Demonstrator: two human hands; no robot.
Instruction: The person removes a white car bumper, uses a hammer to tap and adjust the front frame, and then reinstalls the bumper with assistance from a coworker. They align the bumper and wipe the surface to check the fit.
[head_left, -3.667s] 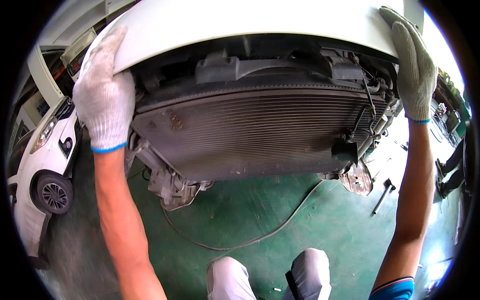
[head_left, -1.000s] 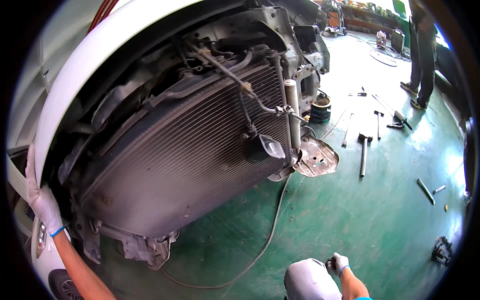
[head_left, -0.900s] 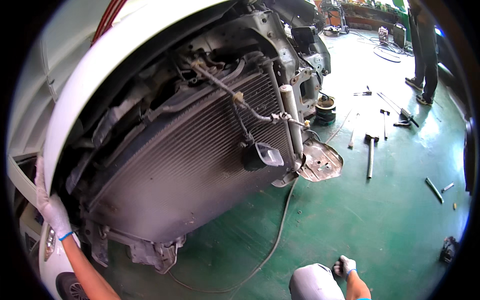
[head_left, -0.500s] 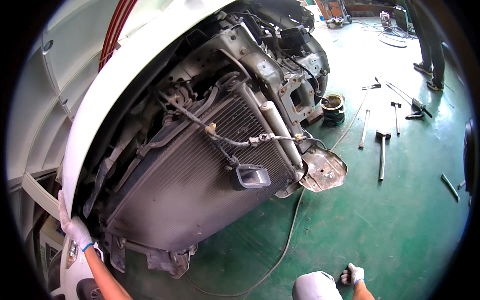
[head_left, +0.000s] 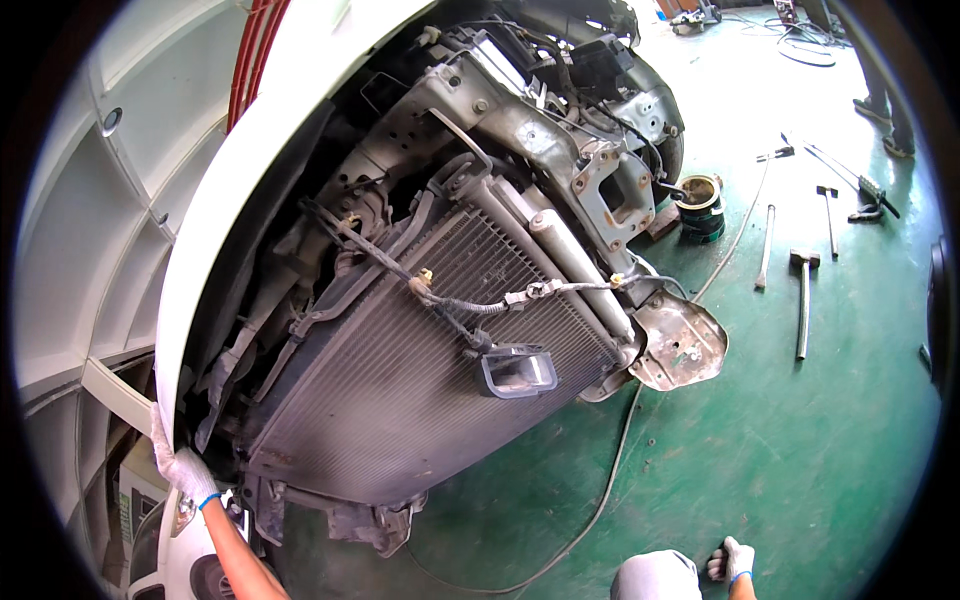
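Observation:
My left hand [head_left: 188, 474], in a white glove with a blue cuff, is at the left on the lower end of the car's white hood [head_left: 185, 270]. Its fingers reach up round the hood's edge and grip it. The exposed front end lies beside it, with a dusty radiator-like finned panel [head_left: 400, 400]. A wiring harness [head_left: 465, 305] and a dark hollow rectangular part [head_left: 518, 372] hang before the fins. Low on the right, my gloved right hand [head_left: 735, 560] is closed in a fist next to my knee [head_left: 655, 576], with nothing visible in it.
Hammers [head_left: 804, 300] and other hand tools lie on the green floor [head_left: 780, 450] at right. A can [head_left: 701, 208] stands by the car's front corner. A thin cable or hose [head_left: 612, 490] crosses the floor. Another person's legs [head_left: 880, 90] are at the far right.
The view has shifted, so the car, tools and both hands appear farther right. My left hand stays on the hood's edge and my right hand stays closed beside my knee.

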